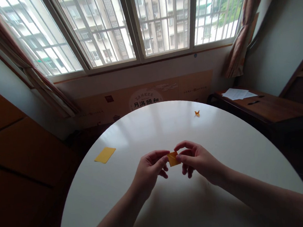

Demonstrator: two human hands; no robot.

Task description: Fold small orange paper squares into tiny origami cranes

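Observation:
Both hands hold one small folded piece of orange paper above the round white table. My left hand pinches its left edge between thumb and forefinger. My right hand pinches its right edge, its forefinger arched over the top. The paper is a small, roughly square fold, lifted a little off the tabletop.
A flat yellow sheet lies on the table at the left. A tiny folded orange figure stands at the far right of the table. A dark wooden side table with white papers and a pen is at the right. Windows fill the far wall.

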